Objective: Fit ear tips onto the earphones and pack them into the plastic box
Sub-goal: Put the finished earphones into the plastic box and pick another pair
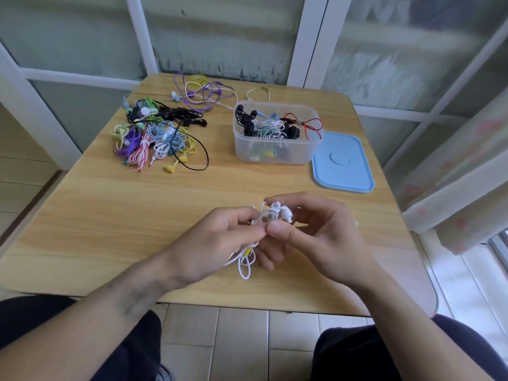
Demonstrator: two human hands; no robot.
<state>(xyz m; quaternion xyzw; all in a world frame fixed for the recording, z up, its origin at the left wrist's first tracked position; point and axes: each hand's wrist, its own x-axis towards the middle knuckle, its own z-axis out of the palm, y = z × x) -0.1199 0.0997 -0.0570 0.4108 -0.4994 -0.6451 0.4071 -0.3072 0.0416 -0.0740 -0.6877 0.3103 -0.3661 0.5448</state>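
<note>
Over the front of the wooden table [110, 229], both hands hold one pair of white earphones [272, 213]. My left hand [220, 243] grips the bundled white cord, whose loops hang below the palm. My right hand [313, 232] pinches the white earbuds between thumb and fingers. Whether ear tips sit on the buds is too small to tell. The clear plastic box [275, 149] stands open at the back right with several earphones inside, black, white and red.
A tangled pile of coloured earphones [156, 136] lies at the back left, with purple and white ones [203, 92] behind it. The blue lid [343, 163] lies flat to the right of the box. A curtain [453, 188] hangs at the right.
</note>
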